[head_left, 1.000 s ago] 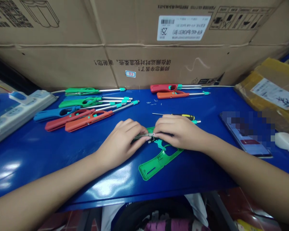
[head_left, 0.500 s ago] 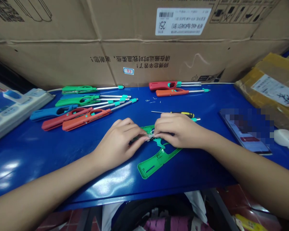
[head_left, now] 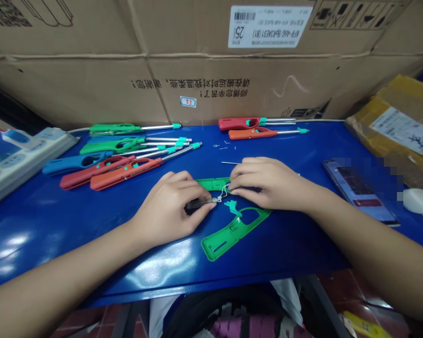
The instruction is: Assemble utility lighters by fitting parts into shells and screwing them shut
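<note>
My left hand (head_left: 171, 204) pinches a translucent lighter fuel tank (head_left: 199, 203), its valve end pointing right. From that end a thin white wire (head_left: 224, 190) runs up to the fingers of my right hand (head_left: 268, 180). Those fingers are closed at the end of a green lighter shell half (head_left: 215, 183); what they pinch is hidden. Below, a teal trigger (head_left: 232, 206) lies on the blue table (head_left: 155, 277), beside a second green shell half (head_left: 220, 241) lying with its inside up. A thin screwdriver shaft (head_left: 230, 163) sticks out behind my right hand.
Several stick lighters lie at the back left, including an orange one (head_left: 123, 174). A red lighter (head_left: 238, 124) and another orange one are at the back right. A power strip (head_left: 24, 157) borders the left, a phone (head_left: 359, 192) the right. Cardboard (head_left: 109, 89) rises behind.
My left hand has drawn the fuel tank slightly left and down, away from my right hand. The white wire between them is more stretched, and more of the upper green shell shows.
</note>
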Motion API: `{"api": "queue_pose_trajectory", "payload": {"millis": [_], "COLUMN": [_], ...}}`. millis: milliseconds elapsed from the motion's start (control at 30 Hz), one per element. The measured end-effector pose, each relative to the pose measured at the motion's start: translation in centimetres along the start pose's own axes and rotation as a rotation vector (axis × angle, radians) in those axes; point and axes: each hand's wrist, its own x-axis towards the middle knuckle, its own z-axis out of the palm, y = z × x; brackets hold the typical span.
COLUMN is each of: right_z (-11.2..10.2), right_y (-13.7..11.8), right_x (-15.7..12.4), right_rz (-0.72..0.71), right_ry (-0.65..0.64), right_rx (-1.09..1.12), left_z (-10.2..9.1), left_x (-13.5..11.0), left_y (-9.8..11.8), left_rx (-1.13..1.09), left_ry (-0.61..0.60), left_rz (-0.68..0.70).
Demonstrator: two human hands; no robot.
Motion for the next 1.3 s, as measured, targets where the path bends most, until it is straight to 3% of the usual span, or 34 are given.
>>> {"api": "queue_pose_trajectory", "payload": {"millis": [200, 433, 667, 1000, 1200, 1300], "right_z": [-1.3, -2.6, -2.3, -2.9, -3.3, -3.3], "right_y": [0.3, 1.2, 0.9, 0.7, 0.8, 0.3], "right_x": [-0.7, -1.5, -1.3, -1.3, -1.9, -1.6], "right_rz": [0.128, 0.409, 0.412, 0.397, 0.396, 0.318], "right_ry": [-0.041, -0.241, -0.277, -0.332, -0.316, -0.226], "right_rx": [-0.048, -0.135, -0.119, 0.003, 0.024, 0.040], "left_z": [0.1, -0.1, 0.3, 1.0, -0.1, -0.6], "left_x": [0.1, 0.1, 0.4, 0.6, 0.4, -0.2], "left_y": [-0.2, -0.1, -1.5, -2.9, -0.9, 0.6], "left_rx": [0.076, 0.072, 0.035, -0.061, 0.011, 0.012], "left_ry": [-0.064, -0.041, 0.074, 0.081, 0.178, 0.023], "left_rz": [-0.038, -0.035, -0.070, -0.146, 0.020, 0.220]}}
